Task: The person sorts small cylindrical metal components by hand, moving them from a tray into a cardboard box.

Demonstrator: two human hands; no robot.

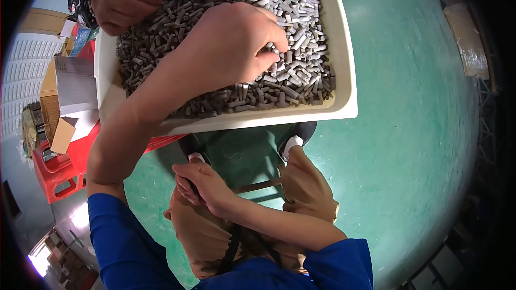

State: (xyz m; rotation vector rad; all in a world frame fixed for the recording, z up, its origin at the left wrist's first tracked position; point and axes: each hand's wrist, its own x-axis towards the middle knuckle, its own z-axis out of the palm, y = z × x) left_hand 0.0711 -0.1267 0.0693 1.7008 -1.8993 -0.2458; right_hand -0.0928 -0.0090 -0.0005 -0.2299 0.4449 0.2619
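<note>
My left hand [231, 43] reaches over a cream-coloured tub [344, 75], its thumb and fingers curled together. Small grey cylindrical pieces [271, 48] show between the fingertips. Beneath it lies a thick layer of the same short grey cylinders [290, 70], some paler, some darker. My right hand [201, 185] rests over my left knee with its fingers curled in. Whatever lies inside that fist, if anything, is hidden.
Another person's hand [123, 0], with a patterned cuff, hangs over the tub's far left. Left of the tub are an open cardboard box [51, 104] and a red plastic stool [59, 172]. A plastic-wrapped package [466, 40] lies far right. Green floor [398, 156] stretches rightward.
</note>
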